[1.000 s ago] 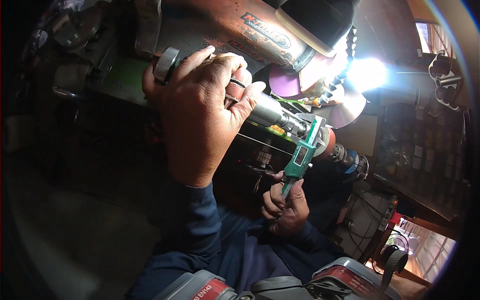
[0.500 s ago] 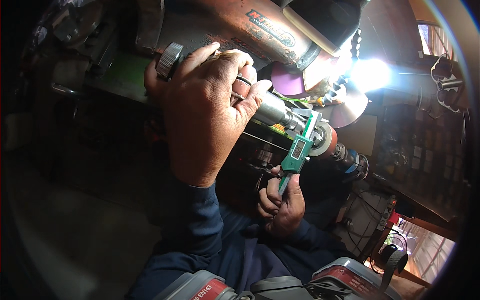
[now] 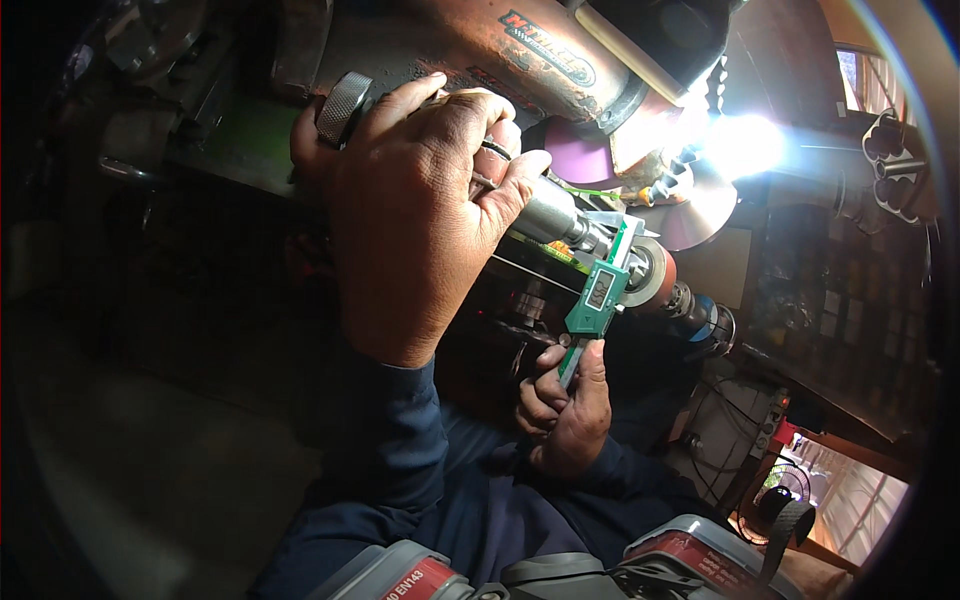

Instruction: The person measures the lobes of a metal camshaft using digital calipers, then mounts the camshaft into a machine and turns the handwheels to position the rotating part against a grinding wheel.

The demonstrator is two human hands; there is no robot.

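Note:
My left hand is closed around a grey metal cylinder on the machine, its fingers curled over the far side and partly hidden. Beside those fingers sticks out a knurled metal knob. Lower down, my right hand pinches the beam end of a green digital caliper. The caliper's jaws lie at the narrow stepped end of the cylinder; whether they touch it I cannot tell. Just right of the jaws is a round part with a reddish rim.
A worn orange-brown machine housing spans the top. Below it sit a purple grinding wheel and a pale disc, near a glaring lamp. Respirator filters edge the bottom. Cables hang at right.
The caliper has tilted slightly, its display turning more toward me. My left hand has shifted a touch to the right, its grip unchanged, and the whole view has moved slightly.

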